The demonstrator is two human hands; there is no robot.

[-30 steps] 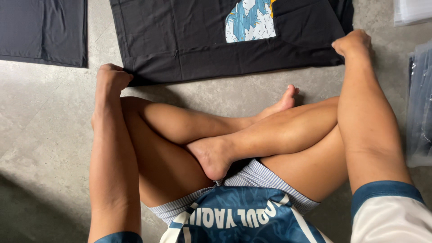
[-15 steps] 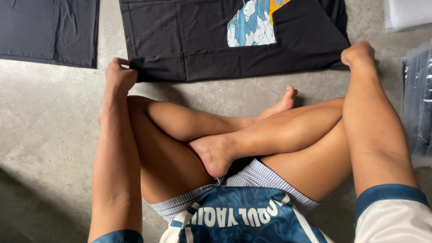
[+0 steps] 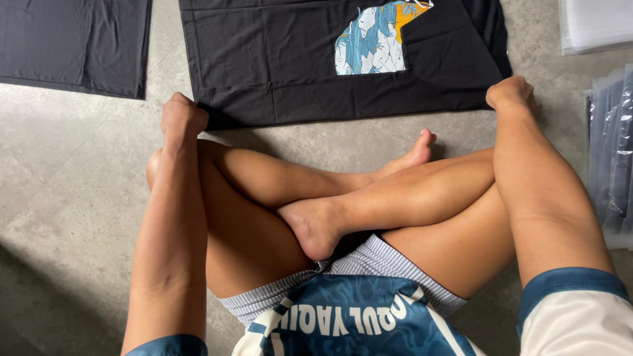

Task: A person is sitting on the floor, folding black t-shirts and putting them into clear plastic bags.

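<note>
The black T-shirt (image 3: 283,72) lies flat on the grey floor (image 3: 72,184) at twelve o'clock from the seated person's crossed legs, and it looks light, limp and easily creased, so it likely wants lifting by its two near corners rather than from the middle (a single pinch would let it sag and bunch). The left hand (image 3: 181,117) is closed in a fist at the shirt's seven o'clock corner, fingers curled on the hem there; the right hand (image 3: 511,92) is bunched at the five o'clock corner, though whether it really pinches cloth I cannot tell. The shirt is folded, showing a blue, white and orange print toward one o'clock. Another dark cloth (image 3: 72,43) lies at ten o'clock, clear bags (image 3: 610,151) at three.
</note>
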